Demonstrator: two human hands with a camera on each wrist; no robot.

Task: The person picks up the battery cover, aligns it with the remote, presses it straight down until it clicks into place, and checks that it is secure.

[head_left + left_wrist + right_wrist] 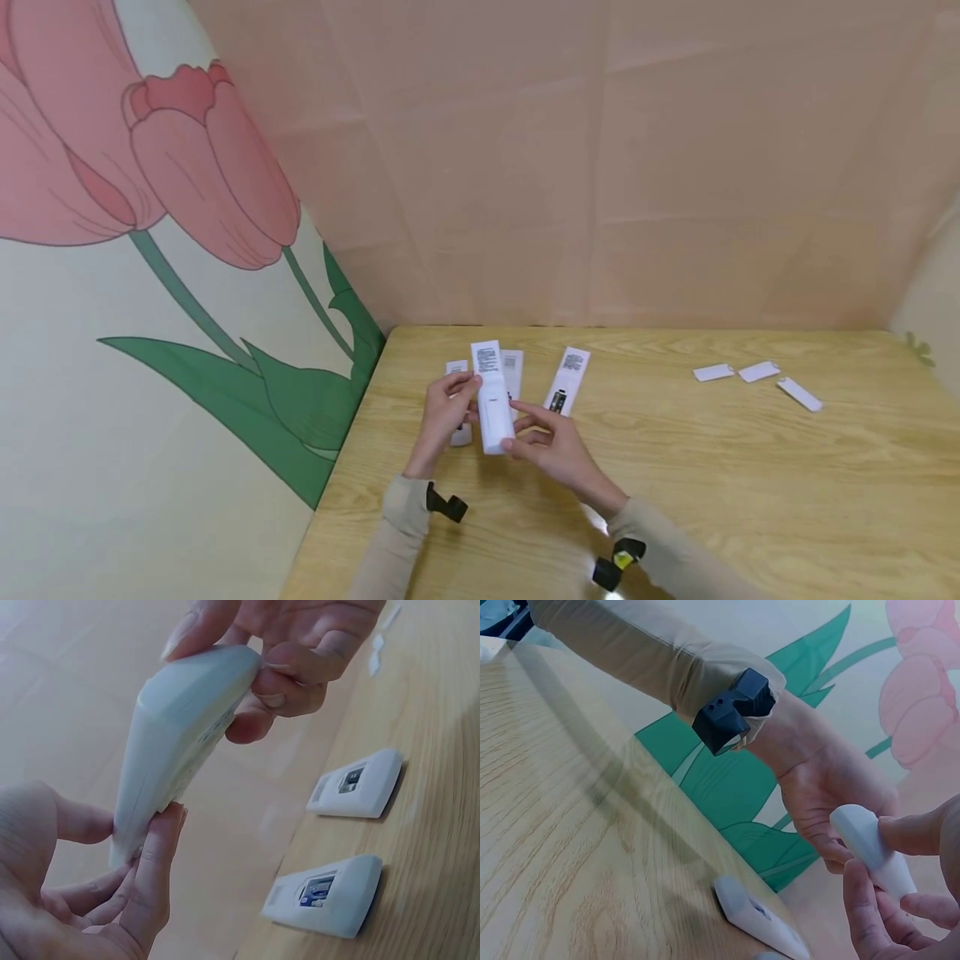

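Both hands hold one white remote-like device (492, 408) above the table, its printed back with dark text at the upper end. The left hand (444, 417) pinches its left edge near the upper part. At its lower end, the right hand (551, 446) grips with thumb and fingers. In the left wrist view the device (169, 727) is tilted between the left hand (97, 877) and the right hand (300, 660). Beneath and beside it lie similar white devices (572, 371), with open compartments showing dark contents; two appear in the left wrist view (356, 786).
Three small white covers (759, 372) lie at the right back of the wooden table (675, 475). A pinkish-brown cloth (600, 167) hangs behind the table, and a tulip-patterned sheet (187, 375) is at the left. Each wrist wears a black camera.
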